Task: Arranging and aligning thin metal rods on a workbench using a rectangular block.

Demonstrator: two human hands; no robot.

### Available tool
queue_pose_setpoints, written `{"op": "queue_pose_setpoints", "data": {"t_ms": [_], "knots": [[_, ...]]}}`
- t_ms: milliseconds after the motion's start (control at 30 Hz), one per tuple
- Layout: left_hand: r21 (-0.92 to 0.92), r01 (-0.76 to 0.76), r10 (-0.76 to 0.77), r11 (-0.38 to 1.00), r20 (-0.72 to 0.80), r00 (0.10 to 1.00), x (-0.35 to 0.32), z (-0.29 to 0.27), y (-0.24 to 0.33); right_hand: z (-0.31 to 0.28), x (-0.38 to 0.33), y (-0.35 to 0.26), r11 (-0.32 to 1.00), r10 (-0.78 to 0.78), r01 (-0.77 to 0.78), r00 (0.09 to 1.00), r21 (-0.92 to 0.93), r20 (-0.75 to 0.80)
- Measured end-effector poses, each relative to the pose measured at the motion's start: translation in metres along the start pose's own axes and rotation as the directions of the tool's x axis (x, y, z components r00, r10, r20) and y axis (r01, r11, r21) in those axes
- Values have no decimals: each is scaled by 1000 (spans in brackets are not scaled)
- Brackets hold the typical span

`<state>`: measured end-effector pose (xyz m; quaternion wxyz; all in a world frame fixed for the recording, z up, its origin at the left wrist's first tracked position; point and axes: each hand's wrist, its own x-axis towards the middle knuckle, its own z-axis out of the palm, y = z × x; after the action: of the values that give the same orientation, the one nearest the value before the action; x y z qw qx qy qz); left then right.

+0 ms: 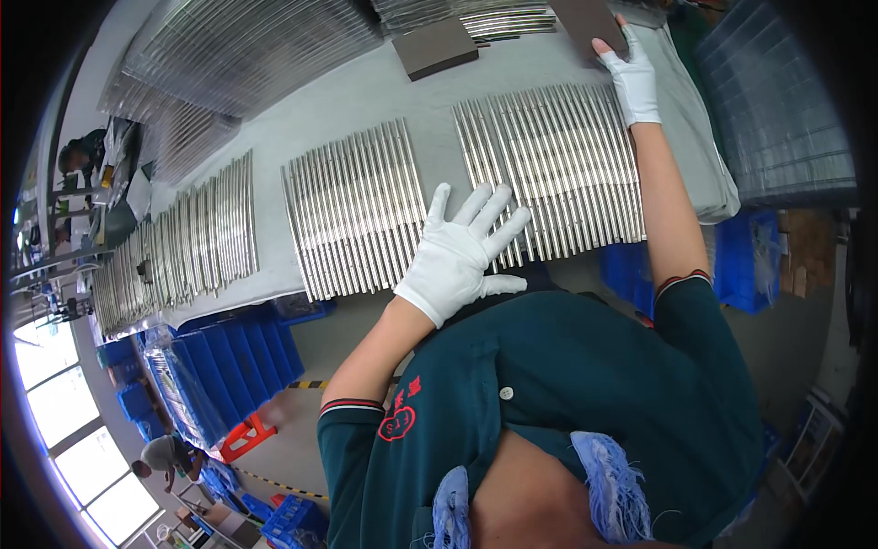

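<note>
My left hand (466,247), in a white glove, lies with fingers spread over the near left edge of a row of shiny metal rods (567,174). To its left is a second row of similar rods (352,206), separated from the first by a strip of bare cloth. Stretched out to the far right, my right hand (631,78) wears a white glove with bare thumb and fingertip showing. It grips the edge of a flat brown block (585,29), which the picture's upper edge cuts off.
Another brown block (434,50) rests on the pale tabletop (274,119), near more rods (508,20). Clear plastic trays (247,55) are stacked far left; further rods (197,233) lie below them. Blue bins (238,361) stand beneath the table. A person (169,457) bends at lower left.
</note>
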<state>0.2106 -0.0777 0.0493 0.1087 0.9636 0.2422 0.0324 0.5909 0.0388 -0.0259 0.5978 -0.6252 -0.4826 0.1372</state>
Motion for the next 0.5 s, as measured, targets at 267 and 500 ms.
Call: {"op": "queue_pose_setpoints", "data": {"t_ms": [267,500], "knots": [[63,84,-83,995,-4,997,-17,-18,-6,2,0,-6,994,23,-27,999,-105,-34],[-30,-112,113,993,23,993,39,7,18,7,-3,-21,985,106,-99,993,139,-45]]}}
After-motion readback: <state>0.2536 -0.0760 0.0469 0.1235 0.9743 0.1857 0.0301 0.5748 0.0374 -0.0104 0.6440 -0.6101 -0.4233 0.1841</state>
